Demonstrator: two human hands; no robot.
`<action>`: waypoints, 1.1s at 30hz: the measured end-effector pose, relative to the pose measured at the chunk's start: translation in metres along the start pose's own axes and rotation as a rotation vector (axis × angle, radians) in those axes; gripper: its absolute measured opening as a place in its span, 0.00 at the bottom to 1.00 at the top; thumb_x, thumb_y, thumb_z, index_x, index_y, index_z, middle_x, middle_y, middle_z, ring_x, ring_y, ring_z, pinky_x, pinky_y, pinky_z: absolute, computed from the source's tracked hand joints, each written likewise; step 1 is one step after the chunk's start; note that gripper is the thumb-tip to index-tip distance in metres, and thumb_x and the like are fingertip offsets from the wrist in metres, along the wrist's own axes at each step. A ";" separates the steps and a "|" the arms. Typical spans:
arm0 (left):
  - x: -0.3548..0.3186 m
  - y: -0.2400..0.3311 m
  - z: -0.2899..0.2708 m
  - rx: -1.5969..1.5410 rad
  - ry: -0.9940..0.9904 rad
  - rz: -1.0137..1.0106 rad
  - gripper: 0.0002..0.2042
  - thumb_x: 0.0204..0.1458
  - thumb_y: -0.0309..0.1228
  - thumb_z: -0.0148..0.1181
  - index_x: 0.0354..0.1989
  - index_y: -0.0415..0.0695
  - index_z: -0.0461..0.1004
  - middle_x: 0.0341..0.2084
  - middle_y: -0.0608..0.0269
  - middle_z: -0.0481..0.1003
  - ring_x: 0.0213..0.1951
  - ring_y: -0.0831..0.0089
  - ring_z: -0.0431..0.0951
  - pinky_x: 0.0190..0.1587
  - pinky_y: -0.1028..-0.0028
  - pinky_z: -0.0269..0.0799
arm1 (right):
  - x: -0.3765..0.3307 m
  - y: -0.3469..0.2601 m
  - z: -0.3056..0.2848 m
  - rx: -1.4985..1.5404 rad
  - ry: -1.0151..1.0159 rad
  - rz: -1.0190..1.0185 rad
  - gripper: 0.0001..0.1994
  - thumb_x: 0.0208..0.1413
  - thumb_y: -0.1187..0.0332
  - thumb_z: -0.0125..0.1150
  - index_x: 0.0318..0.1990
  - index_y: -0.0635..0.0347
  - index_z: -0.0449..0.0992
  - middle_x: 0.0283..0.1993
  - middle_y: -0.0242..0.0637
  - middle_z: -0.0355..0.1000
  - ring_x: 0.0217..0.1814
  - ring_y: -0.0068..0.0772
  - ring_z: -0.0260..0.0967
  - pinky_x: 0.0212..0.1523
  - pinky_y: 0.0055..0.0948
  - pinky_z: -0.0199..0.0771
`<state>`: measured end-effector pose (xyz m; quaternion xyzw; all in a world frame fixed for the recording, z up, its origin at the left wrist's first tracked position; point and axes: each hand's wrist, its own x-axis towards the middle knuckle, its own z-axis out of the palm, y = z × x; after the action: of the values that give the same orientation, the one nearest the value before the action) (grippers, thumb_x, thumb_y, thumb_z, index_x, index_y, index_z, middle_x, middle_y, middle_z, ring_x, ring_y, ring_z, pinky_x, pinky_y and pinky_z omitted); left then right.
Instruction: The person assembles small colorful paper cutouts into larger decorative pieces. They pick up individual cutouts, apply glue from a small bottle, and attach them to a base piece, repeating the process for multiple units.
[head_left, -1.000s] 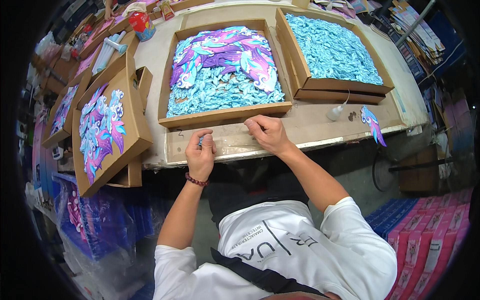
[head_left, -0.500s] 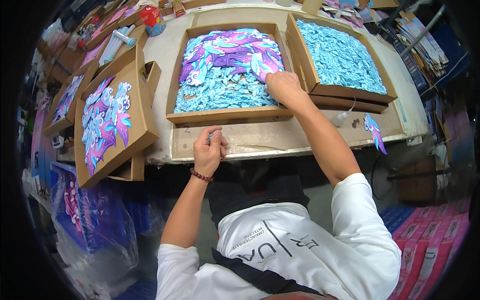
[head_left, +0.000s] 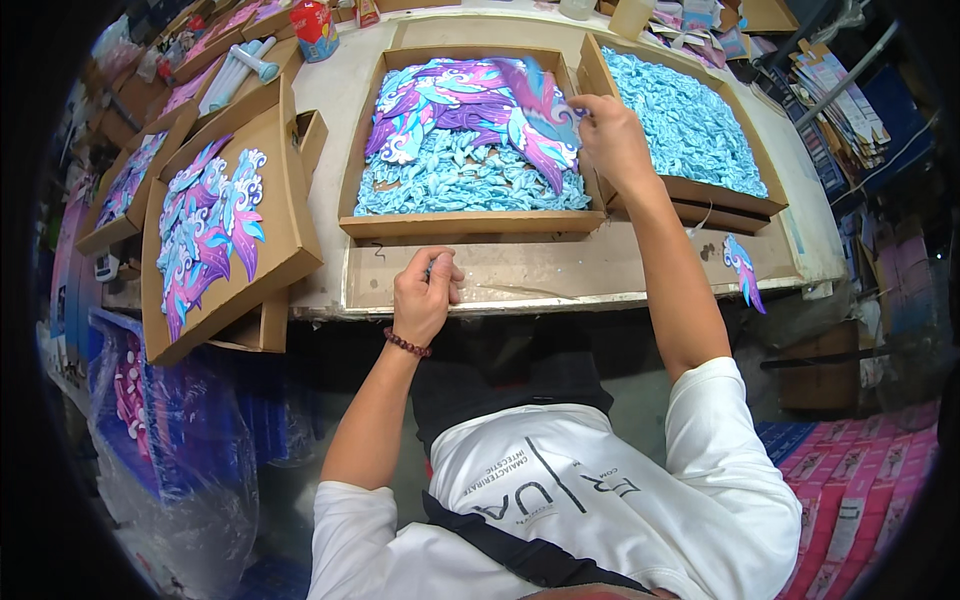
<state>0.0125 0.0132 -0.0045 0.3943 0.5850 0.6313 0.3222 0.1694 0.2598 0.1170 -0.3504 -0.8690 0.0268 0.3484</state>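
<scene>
My right hand (head_left: 614,138) pinches the edge of a flat purple, pink and blue wing-shaped cutout (head_left: 537,88), smeared by motion. It is held above the right part of a shallow cardboard box (head_left: 470,225). Inside, similar cutouts (head_left: 430,105) overlap across the far half, and small light-blue puffy pieces (head_left: 450,190) cover the near half. My left hand (head_left: 427,290) is closed over the table's front edge, a bluish bit showing between thumb and fingers; what it is I cannot make out. A single cutout (head_left: 743,270) lies near the table's right front.
Another box (head_left: 775,205) full of light-blue pieces (head_left: 690,120) stands at the right, propped on a second one. A tilted box (head_left: 285,268) with more cutouts leans at the left. Behind it are pale tubes (head_left: 235,75) and a red-and-blue container (head_left: 315,32). Blue crates (head_left: 200,430) stand below.
My right hand has risen and moved away from the box's right front, lifting a cutout with it. The left hand stays closed in nearly the same place. The view has shifted slightly.
</scene>
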 end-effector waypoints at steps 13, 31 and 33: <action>0.002 -0.002 0.002 0.010 0.014 0.020 0.09 0.63 0.29 0.51 0.45 0.37 0.74 0.31 0.62 0.77 0.20 0.84 0.68 0.22 0.83 0.66 | -0.078 -0.064 0.004 1.310 -0.165 0.668 0.14 0.55 0.77 0.58 0.50 0.69 0.75 0.42 0.36 0.73 0.34 0.23 0.72 0.34 0.22 0.80; -0.022 0.054 -0.018 0.603 -0.118 0.219 0.04 0.57 0.25 0.55 0.33 0.37 0.72 0.25 0.54 0.73 0.28 0.59 0.74 0.31 0.66 0.69 | -0.142 -0.109 -0.025 0.265 -0.040 -0.353 0.12 0.45 0.70 0.67 0.40 0.54 0.77 0.36 0.33 0.73 0.39 0.37 0.71 0.39 0.35 0.70; -0.030 0.058 -0.014 0.623 -0.204 0.297 0.02 0.53 0.23 0.57 0.33 0.38 0.72 0.28 0.50 0.73 0.30 0.48 0.74 0.32 0.61 0.69 | -0.140 -0.112 -0.027 0.228 -0.028 -0.347 0.13 0.45 0.69 0.67 0.41 0.54 0.77 0.38 0.32 0.73 0.41 0.37 0.71 0.42 0.35 0.68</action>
<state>0.0179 -0.0257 0.0497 0.6153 0.6504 0.4200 0.1482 0.1925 0.0823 0.0877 -0.1531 -0.9124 0.0694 0.3731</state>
